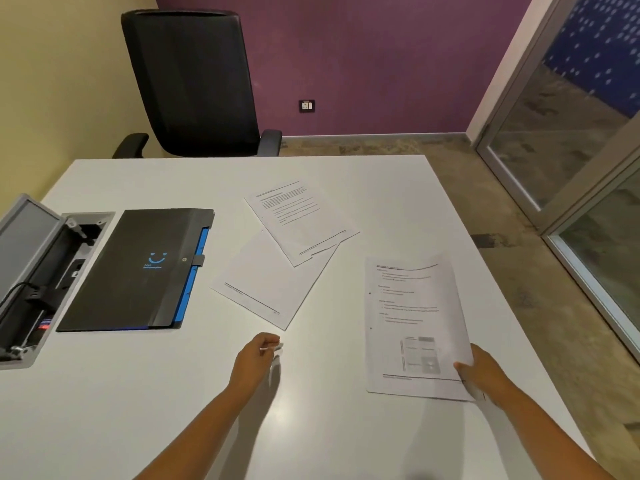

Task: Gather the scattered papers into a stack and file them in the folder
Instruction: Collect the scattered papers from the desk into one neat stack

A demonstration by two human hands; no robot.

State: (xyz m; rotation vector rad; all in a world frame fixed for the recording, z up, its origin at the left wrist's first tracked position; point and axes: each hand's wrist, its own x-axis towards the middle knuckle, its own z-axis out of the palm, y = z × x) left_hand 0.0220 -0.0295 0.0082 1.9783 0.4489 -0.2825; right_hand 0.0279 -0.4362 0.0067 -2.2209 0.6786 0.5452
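We see a white table [138, 393] bearing three groups of printed sheets and a shut black folder [135, 271] with blue edging, which lies near the table's left edge beside an open cable box [45, 271]. Our right hand [485, 372] pinches the near right corner of a printed sheet [412, 323], thumb on top; this sheet lies toward the right edge, its long axis running almost straight away from us, its far end slightly blurred and perhaps lifted. Our left hand [256, 355] hovers over the table's near middle, fingers loosely curled and holding nothing that we can make out. Just beyond and slightly right of that hand lies the lower loose sheet [263, 282], mostly blank, its long axis slanting toward the far right corner; the upper loose sheet [301, 220], covered in text, overlaps its far end. We judge the left hand the nearer to this pair, whose near corner almost points at it. Gathering has barely begun; the folder remains unopened. A black office chair [194, 84] stands past the far edge.
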